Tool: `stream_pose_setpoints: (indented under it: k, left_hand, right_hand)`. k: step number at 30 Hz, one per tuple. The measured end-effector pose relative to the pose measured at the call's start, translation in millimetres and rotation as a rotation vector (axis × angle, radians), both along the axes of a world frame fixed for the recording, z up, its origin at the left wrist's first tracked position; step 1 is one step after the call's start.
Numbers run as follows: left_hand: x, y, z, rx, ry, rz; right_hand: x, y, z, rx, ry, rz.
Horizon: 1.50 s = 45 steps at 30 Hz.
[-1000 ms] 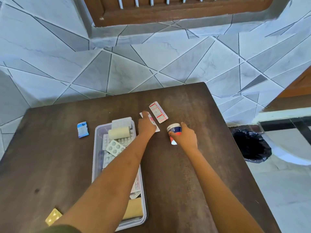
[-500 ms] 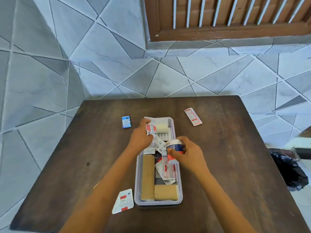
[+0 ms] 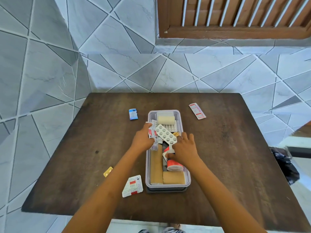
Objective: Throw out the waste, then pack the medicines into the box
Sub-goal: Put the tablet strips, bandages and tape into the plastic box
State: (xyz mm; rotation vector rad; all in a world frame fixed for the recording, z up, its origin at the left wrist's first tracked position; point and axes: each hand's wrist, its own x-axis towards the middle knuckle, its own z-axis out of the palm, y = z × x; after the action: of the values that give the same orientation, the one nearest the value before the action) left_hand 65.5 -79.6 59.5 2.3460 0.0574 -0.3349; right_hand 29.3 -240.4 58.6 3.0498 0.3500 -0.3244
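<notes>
Packing step in hand, judging by both hands over the box (image 3: 168,186) in the middle of the bench (image 3: 235,157). Left hand (image 3: 143,138) closed on a red-and-white strip (image 3: 152,132), held at the box's left rim. Right hand (image 3: 184,151) spread, fingers (image 3: 188,137) loose, palm down over the red-capped tub (image 3: 174,165) lying inside — touching or just clear, cannot tell. Silver blister sheet (image 3: 165,134) tilted between the two sets of fingers, propped on the contents.

Next, likely: drop the strip flat, then gather the strays. Beyond the right fingers, well apart — a long red-marked strip (image 3: 197,111). Beyond the left fingers, a small blue packet (image 3: 133,114). Nearer the body than the left fingers, a gold blister (image 3: 108,171) and a red-and-white sachet (image 3: 133,186) just beside the box.

In the way: a crowded box, bandage rolls (image 3: 173,177) filling the near end. Black waste bag (image 3: 284,167) off the bench's right edge.
</notes>
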Motion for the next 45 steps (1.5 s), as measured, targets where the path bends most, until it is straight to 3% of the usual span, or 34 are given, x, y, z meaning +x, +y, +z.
stream_pose_setpoints:
  k: [5, 11, 16, 21, 26, 29, 32, 35, 40, 45]
  left_hand:
    - [7, -9, 1, -0.013, 0.067, -0.04]
    - [22, -40, -7, -0.151, 0.168, -0.064]
    - [30, -67, -24, 0.07, 0.072, -0.317]
    - [26, -67, -27, 0.31, -0.006, -0.382]
    - [5, -12, 4, 0.089, -0.116, -0.146]
    - [-18, 44, 10, 0.096, -0.101, -0.004]
    - [-49, 98, 5, 0.24, 0.038, 0.027]
    - [-76, 130, -15, 0.411, 0.196, -0.107]
    - [-99, 143, -44, 0.549, 0.15, -0.353]
    - [-96, 145, -56, 0.608, 0.075, -0.365]
  right_hand:
    - [-4, -15, -14, 0.112, 0.06, -0.014]
    - [-13, -31, -29, 0.434, 0.103, -0.19]
    - [-21, -32, -38, 0.575, 0.054, -0.217]
    - [-19, -33, -41, 0.492, -0.044, -0.222]
    - [-19, 0, -16, 0.653, -0.151, -0.183]
    - [-26, 41, -1, 0.744, -0.089, -0.033]
    - [-40, 86, 3, 0.658, 0.047, 0.212]
    - [-52, 121, -8, 0.39, 0.192, 0.37]
    - [-67, 149, -37, 0.185, 0.271, 0.28]
    - [-62, 151, -43, 0.114, 0.331, 0.208]
